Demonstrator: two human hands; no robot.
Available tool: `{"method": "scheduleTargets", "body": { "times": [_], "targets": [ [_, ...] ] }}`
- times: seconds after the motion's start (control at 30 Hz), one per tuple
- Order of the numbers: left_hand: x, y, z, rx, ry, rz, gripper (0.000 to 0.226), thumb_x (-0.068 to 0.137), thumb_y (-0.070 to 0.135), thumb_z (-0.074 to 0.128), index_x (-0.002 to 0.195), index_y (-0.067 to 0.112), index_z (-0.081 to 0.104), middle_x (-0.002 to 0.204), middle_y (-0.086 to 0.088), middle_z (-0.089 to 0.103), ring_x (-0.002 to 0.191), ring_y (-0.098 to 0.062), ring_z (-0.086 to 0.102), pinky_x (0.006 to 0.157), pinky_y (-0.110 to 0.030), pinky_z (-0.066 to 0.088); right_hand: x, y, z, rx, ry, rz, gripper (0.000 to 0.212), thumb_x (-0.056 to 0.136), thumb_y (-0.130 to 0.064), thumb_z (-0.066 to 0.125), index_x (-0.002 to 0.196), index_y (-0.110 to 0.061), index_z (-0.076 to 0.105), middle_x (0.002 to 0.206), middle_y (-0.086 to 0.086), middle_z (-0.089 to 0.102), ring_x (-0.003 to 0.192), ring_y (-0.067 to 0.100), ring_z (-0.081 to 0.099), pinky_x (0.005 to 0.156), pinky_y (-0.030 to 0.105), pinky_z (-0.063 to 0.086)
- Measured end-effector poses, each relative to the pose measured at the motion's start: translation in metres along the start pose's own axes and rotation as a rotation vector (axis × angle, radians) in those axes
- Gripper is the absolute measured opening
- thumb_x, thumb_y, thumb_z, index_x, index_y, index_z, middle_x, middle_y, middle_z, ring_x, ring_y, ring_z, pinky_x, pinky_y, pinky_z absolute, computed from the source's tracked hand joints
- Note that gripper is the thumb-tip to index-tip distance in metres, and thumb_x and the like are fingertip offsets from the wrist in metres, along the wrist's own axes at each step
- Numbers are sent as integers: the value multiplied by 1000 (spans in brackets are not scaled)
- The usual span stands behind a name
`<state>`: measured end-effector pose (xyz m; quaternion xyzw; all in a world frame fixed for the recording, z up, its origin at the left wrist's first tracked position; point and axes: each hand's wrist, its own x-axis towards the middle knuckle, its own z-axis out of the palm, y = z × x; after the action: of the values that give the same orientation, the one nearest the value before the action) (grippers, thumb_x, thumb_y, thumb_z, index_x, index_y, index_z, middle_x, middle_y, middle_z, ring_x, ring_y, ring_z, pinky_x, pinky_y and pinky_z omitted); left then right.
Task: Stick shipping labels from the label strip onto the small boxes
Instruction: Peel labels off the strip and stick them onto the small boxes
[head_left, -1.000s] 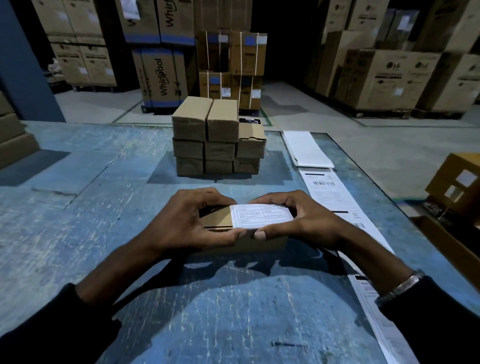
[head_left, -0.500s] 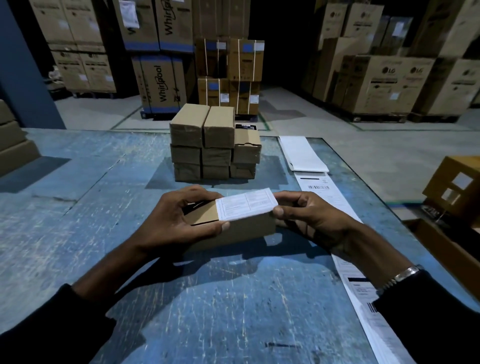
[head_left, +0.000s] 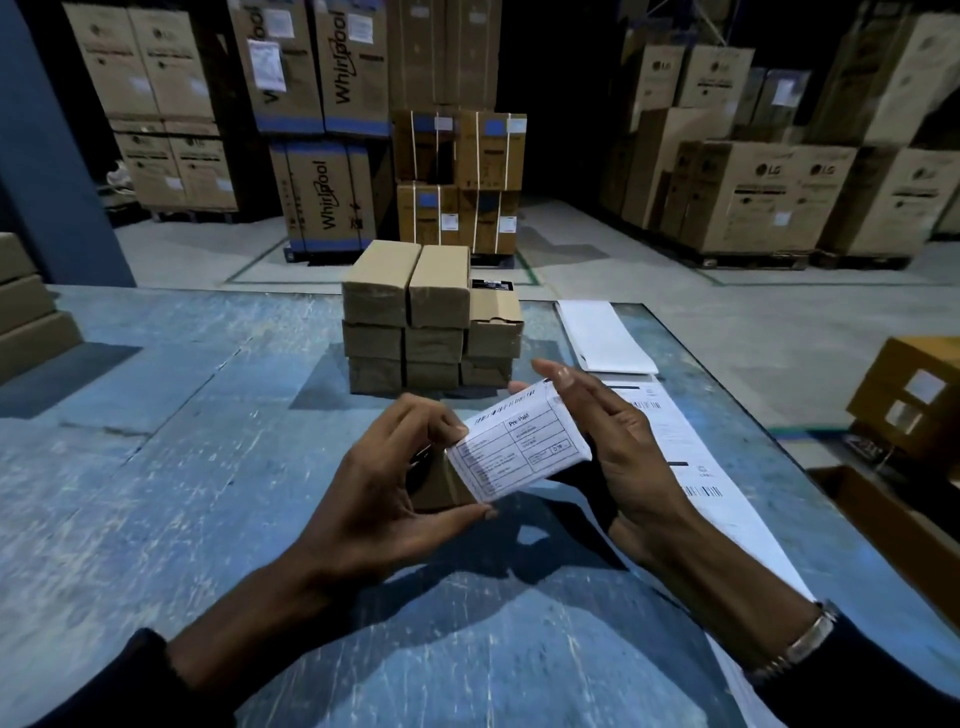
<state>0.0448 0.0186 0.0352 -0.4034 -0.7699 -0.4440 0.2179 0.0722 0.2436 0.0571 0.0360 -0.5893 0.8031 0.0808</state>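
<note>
Box (head_left: 441, 486) mostly hidden behind label (head_left: 519, 449), left hand (head_left: 384, 493), right hand (head_left: 618, 457).

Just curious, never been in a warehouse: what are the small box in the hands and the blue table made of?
Small brown box: apparently matte cardboard, going by its tan, dull faces. Worn blue table: painted surface, scratched pale; what lies beneath the paint is unclear.

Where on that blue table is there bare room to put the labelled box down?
Bare table lies left of the box stack and in front of both hands. The right side is crowded: the label strip runs along that edge.
</note>
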Motion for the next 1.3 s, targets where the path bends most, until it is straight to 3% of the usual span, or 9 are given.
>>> {"method": "scheduleTargets", "body": {
  "times": [0.17, 0.27, 0.43, 0.6, 0.73, 0.93, 1.03, 1.13, 1.3],
  "targets": [
    [1, 5, 1, -33, 14, -13, 56, 71, 21, 99, 110, 10, 61, 121, 2, 61, 118, -16, 64, 83, -21, 60, -1, -1, 0, -70, 17, 3, 49, 93, -58, 59, 129, -30, 76, 128, 5, 78, 123, 26, 72, 107, 59, 55],
    [2, 4, 0, -12, 22, -5, 57, 69, 18, 100, 110, 11, 60, 120, 2, 62, 116, -14, 64, 81, -18, 59, -2, 0, 3, -112, -26, -48, 70, 74, -80, 74, 128, -36, 76, 129, 5, 77, 124, 23, 71, 104, 52, 58],
    [1, 4, 1, -10, 18, -7, 58, 69, 20, 99, 112, 10, 60, 122, 3, 62, 118, -11, 64, 80, -23, 62, -1, 4, 4, -102, -18, -118, 71, 60, -75, 89, 121, -39, 80, 121, 4, 80, 110, 15, 72, 99, 47, 60],
    [2, 2, 0, 4, 12, -4, 56, 75, 37, 92, 114, 12, 60, 123, 5, 62, 118, -11, 63, 87, -31, 62, -4, 5, 8, -87, 33, -121, 41, 78, -55, 78, 111, -33, 83, 117, 8, 79, 103, 18, 68, 87, 46, 59],
    [3, 2, 1, 0, 17, -16, 55, 73, 31, 94, 113, 10, 61, 123, 5, 62, 119, -13, 64, 88, -33, 62, -7, 5, 11, -93, 53, -132, 36, 85, -53, 76, 112, -30, 83, 122, 17, 74, 101, 19, 68, 84, 45, 60],
    [2, 3, 2, -1, 25, -21, 57, 71, 30, 97, 111, 10, 62, 123, 5, 63, 120, -11, 63, 87, -28, 61, -7, 5, 12, -107, 78, -113, 34, 91, -51, 63, 113, -34, 83, 122, -1, 79, 106, 18, 71, 75, 33, 60],
    [2, 1, 2, -4, 24, -16, 57, 71, 26, 98, 111, 9, 61, 123, 4, 62, 121, -12, 63, 85, -26, 62, -5, 3, 10, -130, 68, -94, 37, 93, -56, 60, 117, -38, 81, 124, -3, 79, 114, 19, 71, 80, 37, 60],
    [1, -2, 3, -2, 14, -18, 57, 71, 24, 99, 111, 11, 60, 123, 4, 62, 120, -14, 64, 83, -31, 64, -4, 2, 8, -118, 49, -51, 57, 86, -71, 67, 132, -39, 73, 129, -2, 77, 126, 22, 70, 99, 46, 58],
    [-1, -5, 3, 51, -5, -21, 66, 73, 49, 93, 119, 15, 60, 126, 7, 64, 119, -13, 65, 87, -39, 64, -3, 2, 9, -87, 26, -45, 67, 74, -54, 76, 130, -19, 70, 123, 3, 79, 117, 26, 72, 102, 47, 58]
  ]
}}
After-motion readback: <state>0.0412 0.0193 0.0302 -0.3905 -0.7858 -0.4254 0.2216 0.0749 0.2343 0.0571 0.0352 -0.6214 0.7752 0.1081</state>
